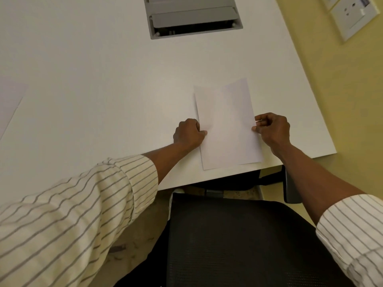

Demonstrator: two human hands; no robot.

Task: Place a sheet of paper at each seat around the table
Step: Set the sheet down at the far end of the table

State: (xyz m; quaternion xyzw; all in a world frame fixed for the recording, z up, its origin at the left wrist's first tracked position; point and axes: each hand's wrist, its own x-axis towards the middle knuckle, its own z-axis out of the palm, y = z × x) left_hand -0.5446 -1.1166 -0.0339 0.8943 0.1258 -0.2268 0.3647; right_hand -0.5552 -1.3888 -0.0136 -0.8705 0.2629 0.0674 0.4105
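- Left hand (189, 132): fingers curled, thumb laid on the left edge of a white rectangular sheet of paper (226, 129), gripping it.
- Right hand (271, 129): thumb and fingertips pinch the same sheet's right edge.
- Sheet: lies on the white worktop (103, 69), close to its near edge, towards the right corner, directly beyond a black mesh chair (228, 241).
- Cream striped sleeves (83, 204): rolled back on both forearms.
- Second white sheet (9, 100): flat on the worktop, far left, partly cut off.
- Grey cable hatch (192, 15): set in the worktop's middle.
- White wall socket plate (354, 15): upper right.
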